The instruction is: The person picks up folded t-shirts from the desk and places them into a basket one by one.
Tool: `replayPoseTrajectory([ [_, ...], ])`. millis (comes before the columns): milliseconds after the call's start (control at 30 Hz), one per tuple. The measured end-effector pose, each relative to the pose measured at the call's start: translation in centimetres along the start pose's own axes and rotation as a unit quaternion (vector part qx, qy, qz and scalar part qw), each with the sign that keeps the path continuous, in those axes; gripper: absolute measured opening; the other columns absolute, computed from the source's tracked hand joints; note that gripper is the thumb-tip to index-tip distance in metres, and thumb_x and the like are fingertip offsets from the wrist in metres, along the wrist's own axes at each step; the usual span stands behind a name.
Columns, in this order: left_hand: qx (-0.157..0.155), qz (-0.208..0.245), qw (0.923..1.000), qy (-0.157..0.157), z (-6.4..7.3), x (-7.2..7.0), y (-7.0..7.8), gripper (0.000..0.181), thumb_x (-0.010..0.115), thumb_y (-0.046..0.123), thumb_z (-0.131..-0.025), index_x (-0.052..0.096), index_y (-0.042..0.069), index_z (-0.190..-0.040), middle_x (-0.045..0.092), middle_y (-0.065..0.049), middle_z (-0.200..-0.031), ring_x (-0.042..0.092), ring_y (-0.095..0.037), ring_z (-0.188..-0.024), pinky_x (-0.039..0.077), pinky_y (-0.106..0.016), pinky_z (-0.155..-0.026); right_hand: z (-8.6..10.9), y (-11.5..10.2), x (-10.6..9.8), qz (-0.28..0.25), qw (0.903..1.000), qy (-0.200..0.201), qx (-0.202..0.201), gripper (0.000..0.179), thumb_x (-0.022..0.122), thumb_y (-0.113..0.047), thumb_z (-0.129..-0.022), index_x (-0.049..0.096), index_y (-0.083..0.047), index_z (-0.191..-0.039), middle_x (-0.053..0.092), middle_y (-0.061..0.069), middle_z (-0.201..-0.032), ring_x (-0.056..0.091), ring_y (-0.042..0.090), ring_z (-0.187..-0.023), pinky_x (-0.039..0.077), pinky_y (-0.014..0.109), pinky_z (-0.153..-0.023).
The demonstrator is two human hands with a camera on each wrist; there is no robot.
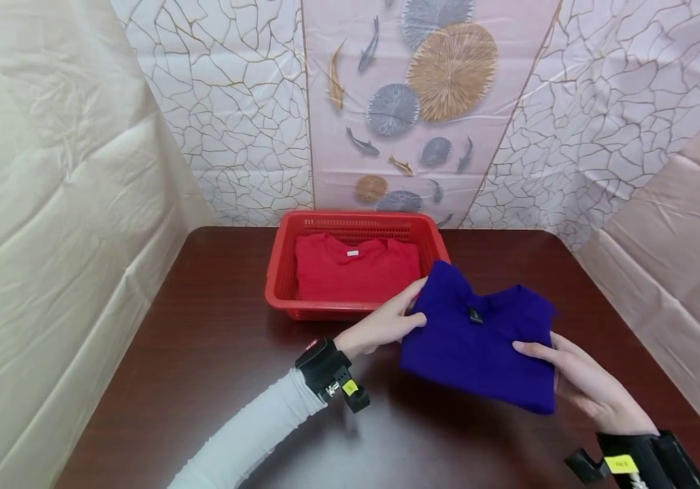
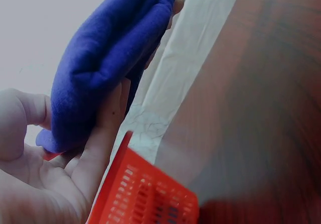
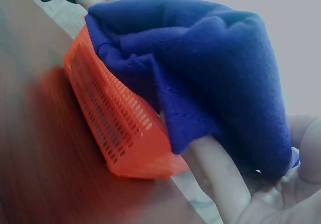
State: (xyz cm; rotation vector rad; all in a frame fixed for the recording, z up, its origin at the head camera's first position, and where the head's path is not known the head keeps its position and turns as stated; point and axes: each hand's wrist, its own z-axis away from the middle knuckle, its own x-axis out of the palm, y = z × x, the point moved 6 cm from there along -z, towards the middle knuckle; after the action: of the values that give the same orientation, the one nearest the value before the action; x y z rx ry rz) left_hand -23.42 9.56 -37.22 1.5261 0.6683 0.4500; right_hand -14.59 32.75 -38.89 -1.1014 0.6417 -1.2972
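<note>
A folded blue T-shirt with a dark neck label is held up over the table between both hands. My left hand grips its left edge, thumb on top and fingers underneath. At the opposite edge my right hand pinches the cloth the same way, as the right wrist view also shows with fingers under the folded shirt. Just behind and left of the shirt stands a red plastic basket. Inside it lies a folded red T-shirt with a white label. The blue shirt's upper left corner overlaps the basket's right front corner in the head view.
The basket stands at the back of a dark brown wooden table. Patterned cloth hangs behind the table, and pale cloth hangs along both sides. Each wrist wears a black strap with a camera.
</note>
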Motion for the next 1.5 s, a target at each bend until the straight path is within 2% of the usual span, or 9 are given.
replayPoseTrajectory([
  [300, -0.021, 0.025, 0.9988, 0.036, 0.2, -3.4, -1.4, 0.065, 0.046, 0.008, -0.092, 0.022, 0.039, -0.145, 0.052, -0.009, -0.127, 0.06, -0.019, -0.096, 0.055, -0.039, -0.074, -3.0, -1.1, 1.7, -0.024, 0.9995, 0.011, -0.017, 0.058, 0.049, -0.014, -0.095, 0.015, -0.011, -0.142, 0.067, -0.002, -0.11, 0.059, 0.022, -0.104, 0.055, 0.035, -0.079],
  [467, -0.036, 0.057, 0.9961, 0.058, 0.8, -5.3, -1.2, 0.066, 0.045, 0.007, -0.091, 0.023, 0.04, -0.144, 0.055, -0.012, -0.123, 0.062, -0.024, -0.095, 0.056, -0.047, -0.071, -4.8, -2.0, 2.8, -0.032, 0.9991, 0.0, -0.03, 0.063, 0.05, -0.014, -0.094, 0.01, -0.01, -0.144, 0.067, 0.0, -0.111, 0.059, 0.024, -0.104, 0.055, 0.035, -0.079],
  [733, -0.053, 0.047, 0.9922, 0.103, 1.5, -8.8, -0.9, 0.068, 0.045, 0.007, -0.09, 0.021, 0.039, -0.145, 0.049, -0.013, -0.131, 0.059, -0.024, -0.101, 0.055, -0.046, -0.076, -8.2, -4.0, 4.1, 0.008, 0.9987, 0.0, -0.051, 0.068, 0.053, -0.019, -0.093, 0.011, -0.009, -0.146, 0.067, -0.001, -0.11, 0.06, 0.023, -0.103, 0.055, 0.035, -0.079],
  [967, -0.087, 0.054, 0.9829, 0.153, 2.1, -13.1, -0.9, 0.067, 0.044, 0.006, -0.09, 0.02, 0.034, -0.146, 0.046, -0.014, -0.134, 0.056, -0.026, -0.108, 0.049, -0.052, -0.087, -12.8, -5.9, 5.7, 0.048, 0.9972, 0.01, -0.057, 0.072, 0.059, -0.025, -0.089, 0.018, -0.012, -0.147, 0.066, -0.004, -0.11, 0.06, 0.02, -0.103, 0.055, 0.034, -0.079],
  [1167, -0.12, 0.052, 0.9746, 0.182, 2.2, -15.9, -1.6, 0.067, 0.044, 0.006, -0.09, 0.017, 0.03, -0.147, 0.043, -0.015, -0.137, 0.051, -0.027, -0.113, 0.044, -0.055, -0.094, -16.7, -7.2, 6.7, 0.052, 0.9975, 0.014, -0.046, 0.076, 0.059, -0.023, -0.09, 0.013, -0.016, -0.149, 0.062, -0.004, -0.11, 0.059, 0.02, -0.105, 0.055, 0.034, -0.078],
  [1267, -0.133, 0.052, 0.9694, 0.2, 2.1, -17.0, -2.5, 0.067, 0.045, 0.007, -0.09, 0.017, 0.029, -0.148, 0.042, -0.015, -0.138, 0.05, -0.026, -0.114, 0.043, -0.053, -0.096, -18.1, -7.3, 6.7, 0.055, 0.9974, 0.029, -0.037, 0.079, 0.059, -0.02, -0.089, 0.01, -0.016, -0.15, 0.063, -0.005, -0.104, 0.062, 0.016, -0.097, 0.056, 0.032, -0.074],
  [1367, -0.148, 0.052, 0.9618, 0.224, 2.1, -18.0, -3.8, 0.065, 0.046, 0.008, -0.091, 0.019, 0.028, -0.148, 0.044, -0.016, -0.137, 0.052, -0.027, -0.112, 0.043, -0.053, -0.096, -19.3, -7.1, 6.6, 0.062, 0.9963, 0.05, -0.031, 0.08, 0.06, -0.017, -0.088, 0.009, -0.018, -0.15, 0.063, -0.003, -0.104, 0.061, 0.008, -0.077, 0.056, 0.03, -0.073],
  [1433, -0.159, 0.05, 0.9576, 0.235, 2.2, -18.5, -4.6, 0.064, 0.045, 0.009, -0.093, 0.019, 0.027, -0.148, 0.045, -0.018, -0.136, 0.053, -0.028, -0.111, 0.043, -0.053, -0.096, -19.9, -6.8, 6.6, 0.07, 0.9954, 0.058, -0.029, 0.08, 0.059, -0.014, -0.089, 0.009, -0.02, -0.15, 0.059, 0.003, -0.114, 0.058, 0.006, -0.071, 0.055, 0.031, -0.076],
  [1500, -0.168, 0.043, 0.9547, 0.242, 2.4, -18.7, -5.2, 0.063, 0.046, 0.01, -0.093, 0.019, 0.026, -0.148, 0.046, -0.019, -0.134, 0.054, -0.028, -0.11, 0.043, -0.053, -0.096, -20.5, -6.6, 6.5, 0.082, 0.9941, 0.065, -0.03, 0.081, 0.058, -0.011, -0.089, 0.007, -0.022, -0.151, 0.049, 0.01, -0.131, 0.058, 0.011, -0.079, 0.052, 0.036, -0.086],
])
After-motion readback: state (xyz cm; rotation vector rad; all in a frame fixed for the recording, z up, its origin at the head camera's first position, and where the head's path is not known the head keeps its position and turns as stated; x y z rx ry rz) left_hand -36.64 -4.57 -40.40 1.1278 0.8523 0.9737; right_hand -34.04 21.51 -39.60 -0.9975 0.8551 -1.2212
